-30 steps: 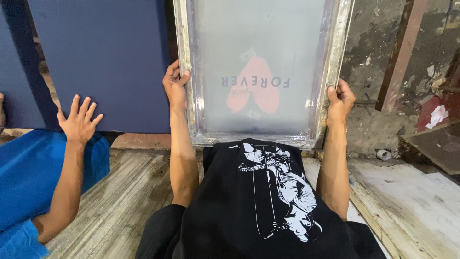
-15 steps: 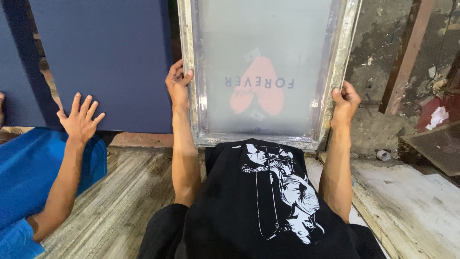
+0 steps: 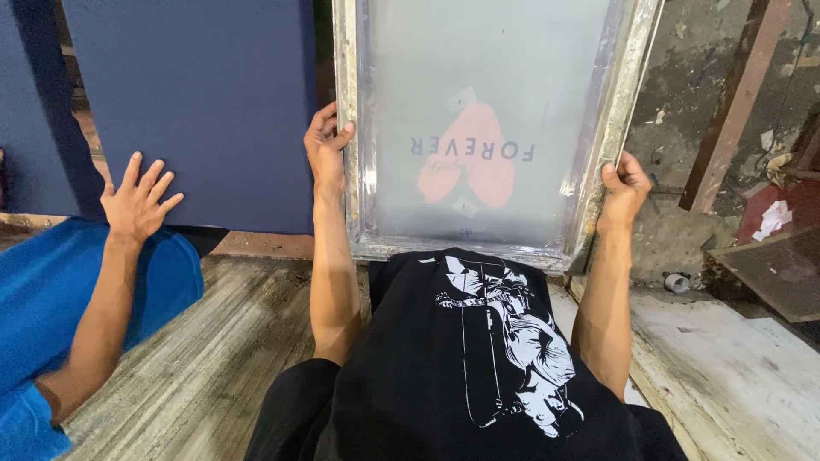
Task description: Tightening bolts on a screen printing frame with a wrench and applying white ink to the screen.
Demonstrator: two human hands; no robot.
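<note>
I am lifting the big rectangular silver-grey metal-framed printing screen [image 3: 491, 128] a little higher than it was a second ago: its near edge is rising off the black T-shirt with the white graphic print [image 3: 487, 358] and the frame is sliding up and slightly to the right in my view, so more of the shirt's collar end is showing beneath it. To me that means the screen is coming clear of the garment rather than being pressed onto it.

The screen itself is standing nearly upright in front of me, far of the shirt, with its pale grey mesh stretched flat inside the frame. In the mesh a coral-red heart shape with dark lettering across it is showing, upside down from where I look. The metal frame is looking scuffed and smeared along its near rail.

Beyond it on the left a large dark blue board [image 3: 184, 102] is leaning against the wall. The shirt is lying on the worn, streaked grey wooden table [image 3: 213, 341].

My left hand [image 3: 327, 145] is clamping the frame's left rail, fingers wrapped over its edge, and my right hand [image 3: 623, 188] is gripping the right rail lower down; the two are well apart, one on each side.

At the left, another person's open hand [image 3: 137, 201] is pressing flat on blue cloth [image 3: 60, 290], clear of my screen.
</note>
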